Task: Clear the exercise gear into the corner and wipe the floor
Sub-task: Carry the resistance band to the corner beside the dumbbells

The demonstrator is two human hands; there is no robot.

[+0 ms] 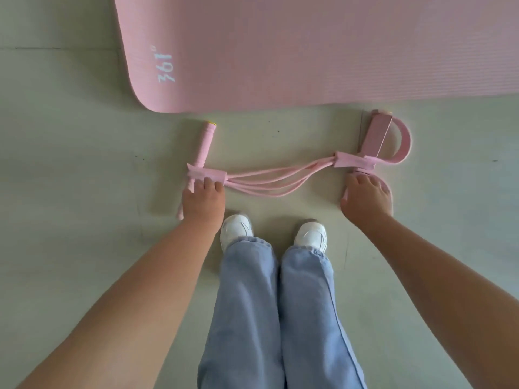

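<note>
A person bends over a pale floor [70, 169] to gather pink exercise gear, both arms reaching down past their jeans and white shoes [236, 230]. At 9 o'clock from the shoes, the left hand [202, 202] comes down on the handle bar [203, 144] of a pedal resistance band [269, 178], its fingers curling over the fabric sleeve where the tubes join the bar; whether they have closed fully round it cannot be told from above. From there 4 slack elastic tubes [266, 182] sag across toward 3 o'clock, loose because nothing is pulling the 2 ends apart. At the far end the right hand [366, 196] rests with fingers spread over the nearer foot strap, largely hiding it, while the other foot strap [393, 138] stands up in a loop at about 1 o'clock. Taking both ends at once looks like a way to lift the band without letting it trail. Along the 12 o'clock side lies the pink mat [309, 51], flat and unrolled, its edge just beside the band. By the look of it, clearing has barely begun: mat and band remain mid-floor, no corner in view, no wiping cloth in sight.
</note>
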